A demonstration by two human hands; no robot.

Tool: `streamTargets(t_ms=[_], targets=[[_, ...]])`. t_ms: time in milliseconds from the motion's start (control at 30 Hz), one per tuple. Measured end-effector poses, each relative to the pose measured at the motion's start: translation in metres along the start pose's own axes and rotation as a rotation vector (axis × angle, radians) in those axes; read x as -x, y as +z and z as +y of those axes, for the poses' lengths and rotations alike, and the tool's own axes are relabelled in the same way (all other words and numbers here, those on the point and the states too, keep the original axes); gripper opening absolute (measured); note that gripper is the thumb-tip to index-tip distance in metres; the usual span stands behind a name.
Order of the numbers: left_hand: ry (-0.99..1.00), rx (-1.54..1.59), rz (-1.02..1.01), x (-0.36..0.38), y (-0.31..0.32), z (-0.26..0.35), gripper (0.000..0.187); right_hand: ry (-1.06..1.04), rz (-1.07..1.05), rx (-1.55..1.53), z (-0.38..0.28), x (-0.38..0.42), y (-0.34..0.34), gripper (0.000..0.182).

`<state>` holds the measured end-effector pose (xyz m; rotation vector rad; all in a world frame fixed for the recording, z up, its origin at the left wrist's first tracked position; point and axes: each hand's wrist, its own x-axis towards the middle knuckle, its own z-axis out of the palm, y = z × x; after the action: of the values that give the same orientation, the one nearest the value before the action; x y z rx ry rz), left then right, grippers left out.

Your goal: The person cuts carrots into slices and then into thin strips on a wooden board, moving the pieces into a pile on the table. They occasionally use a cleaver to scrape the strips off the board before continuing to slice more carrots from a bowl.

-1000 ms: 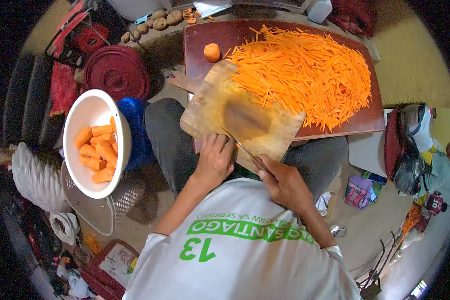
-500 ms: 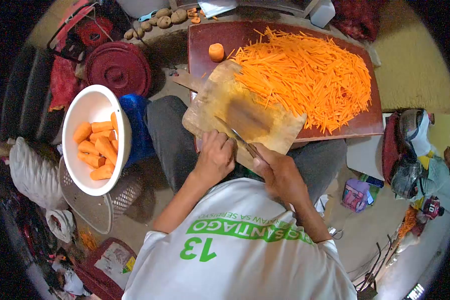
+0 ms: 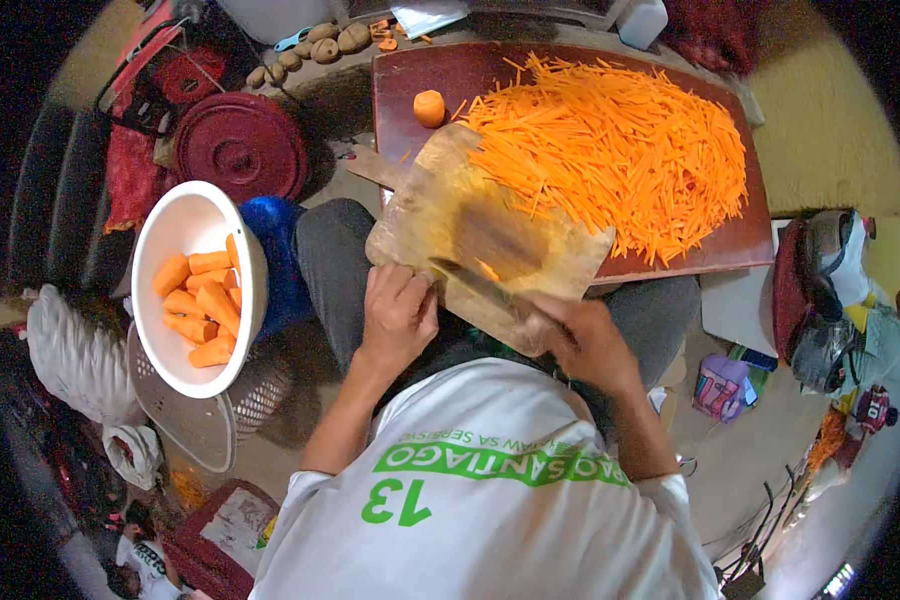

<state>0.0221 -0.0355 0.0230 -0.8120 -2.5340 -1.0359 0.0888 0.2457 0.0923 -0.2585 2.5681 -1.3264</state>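
My right hand is wrapped round the handle of a knife, blurred by motion. Its blade points left across the near part of a worn wooden chopping board. At the board's near left edge, my left hand is curled closed beside the blade tip; what its fingers hold, if anything, is hidden. One small orange carrot sliver lies on the board by the blade. Beyond it, a big heap of carrot strips overlaps the board and a dark red tabletop.
A white basin of peeled carrots stands at left, near a dark red lid. One carrot piece sits on the tabletop. Behind are several potatoes. Another person shows at lower left.
My left hand has shifted left, and my right hand has moved right and slightly down with the knife. A small carrot sliver now shows on the board.
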Motion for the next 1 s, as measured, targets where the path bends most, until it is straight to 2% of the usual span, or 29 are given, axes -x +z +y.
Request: streamTargets(t_ms=[267,367,400,533,667,733,833,900,1000], targets=[[0.047,0.206,-0.087,-0.021,0.010,0.026,0.017,0.007,0.177,-0.057,0.034,-0.065,-0.049,0.041],[0.050,0.248,-0.070,-0.044,0.006,0.040,0.015,0.029,0.125,-0.040,0.025,-0.056,-0.062,0.046],[0.040,0.256,-0.051,-0.052,0.003,0.043,0.015,-0.111,0.189,0.038,0.027,-0.049,-0.058,0.050],[0.087,0.323,0.002,-0.104,-0.003,0.049,0.019,-0.301,0.173,0.305,0.011,-0.025,-0.048,0.047],[0.269,0.166,-0.281,-0.146,0.010,0.043,0.031,-0.391,0.195,0.543,0.005,-0.011,-0.046,0.040],[0.315,0.144,-0.288,-0.159,0.024,0.037,0.030,-0.485,0.259,0.658,0.003,-0.007,-0.047,0.039],[0.371,0.040,-0.260,-0.174,0.040,0.032,0.030,-0.542,0.272,0.724,0.007,-0.005,-0.051,0.040],[0.345,0.036,-0.259,-0.178,0.044,0.035,0.032,-0.510,0.235,0.798,0.008,-0.004,-0.053,0.041],[0.411,-0.019,-0.240,-0.174,0.047,0.048,0.032,-0.455,0.209,0.875,0.009,-0.003,-0.053,0.042]])
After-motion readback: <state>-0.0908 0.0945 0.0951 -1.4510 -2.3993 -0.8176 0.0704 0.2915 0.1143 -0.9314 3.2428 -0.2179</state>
